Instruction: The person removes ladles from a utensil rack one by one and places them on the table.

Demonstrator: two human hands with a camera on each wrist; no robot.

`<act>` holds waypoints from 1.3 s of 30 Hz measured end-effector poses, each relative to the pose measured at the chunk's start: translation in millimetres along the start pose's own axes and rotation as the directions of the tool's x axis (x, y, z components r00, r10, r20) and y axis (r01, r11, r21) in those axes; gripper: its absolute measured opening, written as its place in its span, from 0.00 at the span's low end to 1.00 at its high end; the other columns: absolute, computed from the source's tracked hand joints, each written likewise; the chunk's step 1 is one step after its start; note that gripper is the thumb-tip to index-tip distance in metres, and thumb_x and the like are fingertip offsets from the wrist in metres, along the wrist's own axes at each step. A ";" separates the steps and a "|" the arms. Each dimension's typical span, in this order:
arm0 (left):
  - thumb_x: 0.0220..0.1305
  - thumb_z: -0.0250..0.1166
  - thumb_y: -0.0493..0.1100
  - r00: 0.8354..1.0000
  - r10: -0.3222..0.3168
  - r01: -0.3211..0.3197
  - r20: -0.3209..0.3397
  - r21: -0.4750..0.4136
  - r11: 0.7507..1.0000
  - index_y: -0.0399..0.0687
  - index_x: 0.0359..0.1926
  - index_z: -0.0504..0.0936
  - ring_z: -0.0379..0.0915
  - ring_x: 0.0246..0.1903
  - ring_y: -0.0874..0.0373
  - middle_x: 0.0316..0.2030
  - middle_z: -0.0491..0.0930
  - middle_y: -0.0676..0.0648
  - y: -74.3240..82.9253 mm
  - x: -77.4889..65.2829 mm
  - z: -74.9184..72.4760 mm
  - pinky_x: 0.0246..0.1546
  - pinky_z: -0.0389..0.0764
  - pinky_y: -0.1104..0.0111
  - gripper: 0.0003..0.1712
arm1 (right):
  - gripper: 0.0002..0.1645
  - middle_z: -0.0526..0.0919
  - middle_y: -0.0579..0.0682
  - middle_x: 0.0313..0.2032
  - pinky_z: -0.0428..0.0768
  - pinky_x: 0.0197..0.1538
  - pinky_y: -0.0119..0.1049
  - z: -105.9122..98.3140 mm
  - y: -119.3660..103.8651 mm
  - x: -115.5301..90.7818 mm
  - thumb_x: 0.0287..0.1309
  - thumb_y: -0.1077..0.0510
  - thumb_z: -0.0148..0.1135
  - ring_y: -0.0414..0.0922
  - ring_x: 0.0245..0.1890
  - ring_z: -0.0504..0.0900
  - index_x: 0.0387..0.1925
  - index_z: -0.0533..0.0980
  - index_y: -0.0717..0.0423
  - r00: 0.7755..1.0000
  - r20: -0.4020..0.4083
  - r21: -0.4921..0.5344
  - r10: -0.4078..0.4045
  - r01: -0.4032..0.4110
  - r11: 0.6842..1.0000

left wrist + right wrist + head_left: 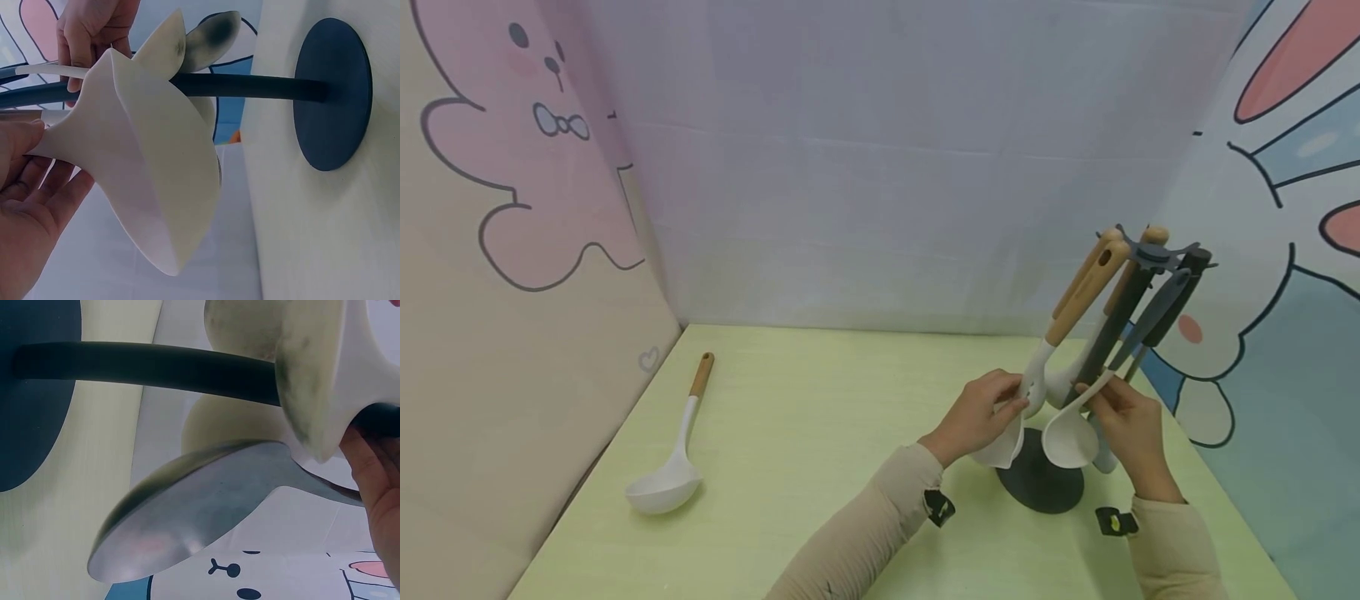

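A dark utensil stand [1041,485] at the right of the table carries several hanging kitchen tools with wooden or dark handles. My left hand [981,415] pinches the neck of a white turner [147,169], whose broad blade hangs beside the pole. From the other side, my right hand [1131,425] grips the stand's pole [169,365]. The neck of a small white ladle [1070,437] crosses in front of those fingers, and its bowl hangs below them. Close to the right hand hangs a grey spoon-shaped tool [187,515]. The hands and tools partly hide the pole.
Far to the left, a white ladle with a wooden handle [664,483] lies on the pale green table [820,433]. A plain cloth wall [910,183] stands behind, with cartoon-printed sides left and right. The stand is close to the right edge.
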State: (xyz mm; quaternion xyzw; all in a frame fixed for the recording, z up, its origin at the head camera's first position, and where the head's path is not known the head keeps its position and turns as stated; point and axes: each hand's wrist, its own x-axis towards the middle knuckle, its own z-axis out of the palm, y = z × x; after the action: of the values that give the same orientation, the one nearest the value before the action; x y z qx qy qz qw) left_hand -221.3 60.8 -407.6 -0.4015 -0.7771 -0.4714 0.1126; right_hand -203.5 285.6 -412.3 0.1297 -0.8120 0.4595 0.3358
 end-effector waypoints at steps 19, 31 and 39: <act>0.68 0.64 0.32 0.994 0.072 -0.069 -0.077 0.042 0.997 0.31 0.52 0.79 0.81 0.46 0.50 0.41 0.80 0.39 -3.1 3.4 -14.4 0.53 0.75 0.78 0.13 | 0.09 0.82 0.25 0.31 0.77 0.35 0.16 -1.0 -7.0 -2.8 0.53 0.79 0.66 0.20 0.32 0.80 0.38 0.82 0.76 1.000 0.002 0.012 -0.015 0.015 1.000; 0.67 0.65 0.31 0.993 0.063 -0.060 -0.103 0.032 0.998 0.30 0.51 0.79 0.81 0.47 0.48 0.41 0.80 0.39 -2.9 1.0 -35.7 0.52 0.77 0.76 0.13 | 0.10 0.80 0.23 0.32 0.77 0.36 0.15 -0.4 -8.6 -4.3 0.54 0.79 0.65 0.20 0.34 0.80 0.40 0.81 0.78 1.000 0.003 0.040 0.017 -0.018 0.999; 0.67 0.64 0.32 0.994 -0.007 0.011 -0.108 0.036 0.999 0.31 0.51 0.79 0.81 0.46 0.47 0.42 0.80 0.39 -10.9 -2.8 -52.8 0.51 0.78 0.76 0.13 | 0.09 0.79 0.19 0.31 0.77 0.36 0.15 -0.2 -11.6 -2.4 0.54 0.79 0.65 0.19 0.33 0.80 0.39 0.81 0.76 1.000 0.003 0.010 0.025 -0.025 1.000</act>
State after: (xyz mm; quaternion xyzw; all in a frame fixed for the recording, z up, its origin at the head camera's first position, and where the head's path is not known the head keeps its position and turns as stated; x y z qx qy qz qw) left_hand -238.2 13.4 -388.1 -0.3697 -0.7802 -0.4786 0.1597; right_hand -195.6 279.2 -406.2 0.1220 -0.8116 0.4677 0.3281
